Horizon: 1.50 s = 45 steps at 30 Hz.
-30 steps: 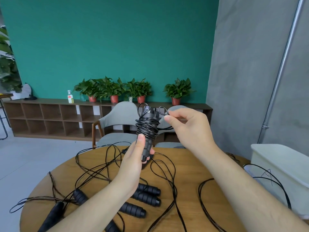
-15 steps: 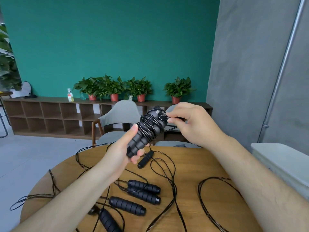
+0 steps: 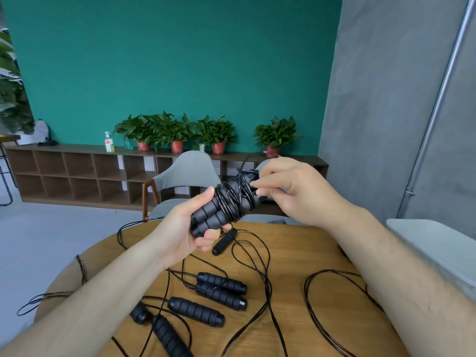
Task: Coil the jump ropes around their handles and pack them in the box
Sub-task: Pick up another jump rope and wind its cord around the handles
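Observation:
My left hand (image 3: pixel 186 231) grips the lower end of a pair of black ribbed jump rope handles (image 3: pixel 223 206), held tilted above the round wooden table (image 3: pixel 304 253). Thin black rope is coiled around the upper half of the pair. My right hand (image 3: pixel 291 191) pinches the rope at the top end of the bundle. Several loose black handles (image 3: pixel 221 287) and tangled rope loops (image 3: pixel 260 274) lie on the table below. The white box (image 3: pixel 438 251) stands at the right edge, partly hidden by my right forearm.
Two grey chairs (image 3: pixel 188 176) stand behind the table. A low wooden shelf (image 3: pixel 77 173) with potted plants runs along the green wall. A metal pipe (image 3: pixel 432 112) climbs the grey wall on the right. Rope loops hang over the table's left edge.
The bundle has tilted from upright to slanting toward the right. My right hand has closed in on its top end, and the loose rope loops there are now tight against the handles.

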Motion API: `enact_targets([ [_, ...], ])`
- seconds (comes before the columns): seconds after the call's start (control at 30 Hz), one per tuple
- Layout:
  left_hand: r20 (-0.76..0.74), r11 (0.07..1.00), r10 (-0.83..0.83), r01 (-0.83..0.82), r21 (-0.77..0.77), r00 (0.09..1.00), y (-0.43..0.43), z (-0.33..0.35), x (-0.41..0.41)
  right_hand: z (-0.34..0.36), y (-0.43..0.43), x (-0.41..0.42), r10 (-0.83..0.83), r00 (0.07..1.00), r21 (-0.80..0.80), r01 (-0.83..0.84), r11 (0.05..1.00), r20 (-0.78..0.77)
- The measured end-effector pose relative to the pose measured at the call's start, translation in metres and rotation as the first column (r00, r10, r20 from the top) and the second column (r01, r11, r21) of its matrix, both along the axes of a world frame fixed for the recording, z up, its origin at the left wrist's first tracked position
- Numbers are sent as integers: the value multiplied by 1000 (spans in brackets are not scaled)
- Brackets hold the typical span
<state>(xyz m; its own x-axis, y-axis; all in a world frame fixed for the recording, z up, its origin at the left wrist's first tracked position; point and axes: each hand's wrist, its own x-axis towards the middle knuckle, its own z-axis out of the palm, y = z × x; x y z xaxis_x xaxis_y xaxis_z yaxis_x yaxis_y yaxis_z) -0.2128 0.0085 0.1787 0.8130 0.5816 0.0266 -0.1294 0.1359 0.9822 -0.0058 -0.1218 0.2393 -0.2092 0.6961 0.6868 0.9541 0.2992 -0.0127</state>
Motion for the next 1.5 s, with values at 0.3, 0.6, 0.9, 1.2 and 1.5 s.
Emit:
enact_targets([
  [0.3,-95,996,-88,84,-39,992,4,-6,-2,-3,-1,-1,32,999,-65,-30,997,24],
  [0.6,-174,992,-129,129,-16,976,5,-8,-2,-5,-2,-4,24,995,-123,-12,992,96],
  [0.9,-169,990,-128,116,-80,977,-7,-13,14,-21,2,-8,-28,995,-43,23,999,-100],
  [1.2,-130,988,-130,117,-103,983,-8,-30,20,-40,-2,-3,-84,963,-81,66,995,-255],
  [1.5,78,958,-2,24,-285,997,-2,-47,28,-60,-9,-14,186,716,5,-247,969,-673],
])
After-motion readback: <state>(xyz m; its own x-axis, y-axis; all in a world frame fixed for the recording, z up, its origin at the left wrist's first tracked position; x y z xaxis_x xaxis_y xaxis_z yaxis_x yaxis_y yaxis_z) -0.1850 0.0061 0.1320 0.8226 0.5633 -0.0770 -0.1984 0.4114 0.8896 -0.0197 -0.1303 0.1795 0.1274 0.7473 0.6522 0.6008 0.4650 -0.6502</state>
